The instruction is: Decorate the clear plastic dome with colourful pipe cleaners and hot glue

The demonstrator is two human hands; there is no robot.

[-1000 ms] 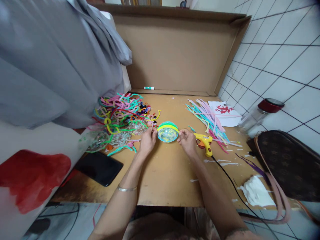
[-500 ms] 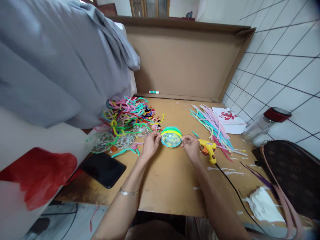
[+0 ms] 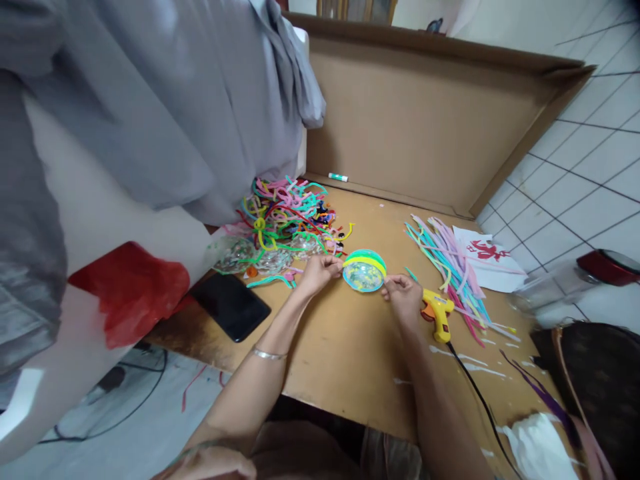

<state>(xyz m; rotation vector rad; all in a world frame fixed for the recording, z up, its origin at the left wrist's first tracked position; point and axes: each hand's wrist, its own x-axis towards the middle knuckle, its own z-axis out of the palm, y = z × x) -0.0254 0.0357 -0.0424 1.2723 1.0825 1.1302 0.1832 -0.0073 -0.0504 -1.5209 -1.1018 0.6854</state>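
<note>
Between my two hands is a clear round plastic shell [image 3: 362, 277] with a blue rim and green and yellow pipe cleaner bands across its upper part. My left hand [image 3: 319, 273] pinches its left edge with thumb and fingertips. At the opposite edge, my right hand [image 3: 403, 295] pinches the yellow band's right end or the rim beside it; which one is hard to make out. Just right of that hand lies a yellow glue gun [image 3: 438, 313] with a black cord. Several similar clear shells [image 3: 273, 261] rest left of my left hand.
A heap of coloured pipe cleaners [image 3: 285, 207] lies at the back left, a straight bundle [image 3: 453, 257] at the right. A black phone [image 3: 233, 307], glue stick [image 3: 338, 177], glass bottle [image 3: 555, 283], dark bag [image 3: 595, 380] and white tissue [image 3: 540, 447] surround the workspace. A cardboard wall [image 3: 420, 127] stands behind.
The whole view has turned, so things sit further right and tilted. Both hands still hold the plastic shell by its sides; the right hand's fingers look slightly shifted along the edge.
</note>
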